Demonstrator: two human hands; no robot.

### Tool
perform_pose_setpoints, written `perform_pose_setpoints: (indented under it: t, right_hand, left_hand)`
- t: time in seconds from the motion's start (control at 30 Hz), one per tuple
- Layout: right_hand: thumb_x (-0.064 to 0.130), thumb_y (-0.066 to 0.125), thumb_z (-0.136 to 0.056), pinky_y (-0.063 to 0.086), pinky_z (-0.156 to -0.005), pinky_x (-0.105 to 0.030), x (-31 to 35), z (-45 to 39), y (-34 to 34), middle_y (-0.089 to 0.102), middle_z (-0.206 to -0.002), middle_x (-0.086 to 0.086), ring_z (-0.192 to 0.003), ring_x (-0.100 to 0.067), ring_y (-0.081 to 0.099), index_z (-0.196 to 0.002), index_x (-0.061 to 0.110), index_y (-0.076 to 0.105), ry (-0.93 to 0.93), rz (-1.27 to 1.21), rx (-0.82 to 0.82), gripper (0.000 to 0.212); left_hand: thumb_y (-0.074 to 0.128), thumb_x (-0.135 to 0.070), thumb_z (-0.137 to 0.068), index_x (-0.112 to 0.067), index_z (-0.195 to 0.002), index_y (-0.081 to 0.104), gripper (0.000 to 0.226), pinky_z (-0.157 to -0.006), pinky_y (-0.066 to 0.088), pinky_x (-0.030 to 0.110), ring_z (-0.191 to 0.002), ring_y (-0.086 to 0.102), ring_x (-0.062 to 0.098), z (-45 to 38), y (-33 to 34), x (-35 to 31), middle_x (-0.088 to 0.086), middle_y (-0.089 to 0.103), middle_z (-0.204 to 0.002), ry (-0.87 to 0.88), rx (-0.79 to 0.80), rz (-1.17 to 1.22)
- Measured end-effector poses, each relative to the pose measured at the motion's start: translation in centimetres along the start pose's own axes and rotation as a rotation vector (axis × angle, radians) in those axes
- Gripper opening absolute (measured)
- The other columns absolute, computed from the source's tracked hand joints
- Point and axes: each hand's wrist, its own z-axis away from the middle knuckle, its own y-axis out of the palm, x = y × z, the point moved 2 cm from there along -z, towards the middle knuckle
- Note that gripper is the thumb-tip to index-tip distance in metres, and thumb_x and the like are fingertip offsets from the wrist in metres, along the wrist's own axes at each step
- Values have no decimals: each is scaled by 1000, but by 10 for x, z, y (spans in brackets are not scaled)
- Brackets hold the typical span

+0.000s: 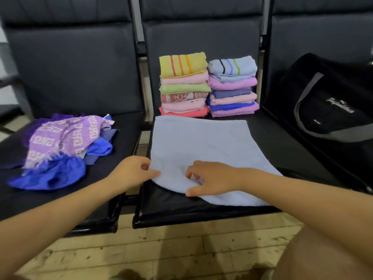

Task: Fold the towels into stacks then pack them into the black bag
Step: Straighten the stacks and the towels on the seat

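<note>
Both hands pinch the near edge of the pale blue towel [201, 146], left grip [135, 170] at its corner, right grip [210, 178] beside, folded stacks [207, 85] behind it.

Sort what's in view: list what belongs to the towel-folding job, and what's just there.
Job:
pale blue towel, gripped by left hand and right hand
two folded stacks
unfolded towel pile
black bag

Just there:
black seats
tiled floor
</note>
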Motion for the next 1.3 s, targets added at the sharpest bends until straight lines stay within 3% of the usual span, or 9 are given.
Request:
perform_pose_setpoints:
  t: [0.1, 0.23, 0.33, 0.43, 0.63, 0.8, 0.97, 1.13, 1.3]
  right_hand:
    - [57, 56, -88, 40, -82, -24, -4, -2, -3, 49, -108, 7, -89, -9, 49, -119, 25, 53, -16, -58, 12, 45]
    - [54, 51, -92, 41, -83, -22, -11, -1, -5, 53, -104, 5, -85, -7, 50, -113, 26, 59, 1, -150, 4, 36]
    - [55, 47, -93, 36, -77, -18, -19, 1, -6, 54, -102, 7, -82, -4, 50, -106, 29, 59, 36, -188, -25, 31]
    - [58, 45, -93, 34, -73, -14, -28, 5, -7, 51, -96, 13, -81, -2, 50, -105, 30, 59, 75, -166, -39, 33]
    - [51, 50, -93, 40, -78, -19, -31, 12, -6, 51, -96, 11, -81, -4, 50, -110, 28, 61, 77, -125, -42, 31]
    - [44, 57, -92, 43, -82, -22, -23, 15, -3, 53, -104, 10, -89, -7, 51, -120, 30, 57, -19, 3, -112, 32]
    - [32, 56, -94, 34, -76, -10, -13, 12, 4, 54, -108, 9, -89, -1, 44, -121, 27, 58, -159, 46, -172, 27]
    - [37, 54, -95, 41, -86, -21, -5, 11, 6, 55, -113, 8, -98, -6, 48, -119, 26, 60, -212, 54, -154, 26]
    - [56, 64, -83, 41, -89, -23, 4, 13, 4, 52, -111, 12, -101, -5, 46, -116, 30, 55, -176, 23, -85, 43]
  left_hand:
    - [73, -37, -80, -19, -72, 69, 20, -65, 44, 17, -70, 60, 6, 9, -2, -3, -8, 66, -71, 114, -25, -9]
    - [66, -45, -82, -14, -85, 69, 32, -78, 36, 7, -90, 53, -5, 13, -4, -4, -8, 63, -95, 364, 94, -12]
    - [52, -38, -93, -8, -87, 62, 32, -80, 42, 27, -81, 53, 5, 10, -18, -8, 1, 60, -85, 262, 39, 457]
    - [46, -23, -100, -11, -93, 61, 20, -79, 42, 32, -86, 55, 15, 10, -21, -12, 5, 61, -93, 100, 10, 615]
    - [51, -12, -92, -19, -103, 53, 13, -57, 50, 28, -81, 62, 20, 21, -9, -1, 7, 61, -101, -168, 282, 411]
    - [52, -10, -93, -22, -108, 53, 20, -68, 59, 31, -84, 70, 24, 44, -12, 10, 7, 66, -105, -188, 558, 277]
    - [61, -18, -87, -21, -111, 41, 31, -64, 57, 28, -84, 61, 15, 39, -6, 13, 0, 54, -105, -184, 361, 75]
    - [54, -21, -89, -22, -132, 40, 46, -88, 37, 26, -117, 38, 16, 22, -2, 2, -1, 41, -126, 118, -63, -159]
    - [51, -26, -95, -20, -135, 48, 41, -104, 29, 22, -132, 34, 13, -7, 7, 5, -4, 44, -140, 316, -35, -193]
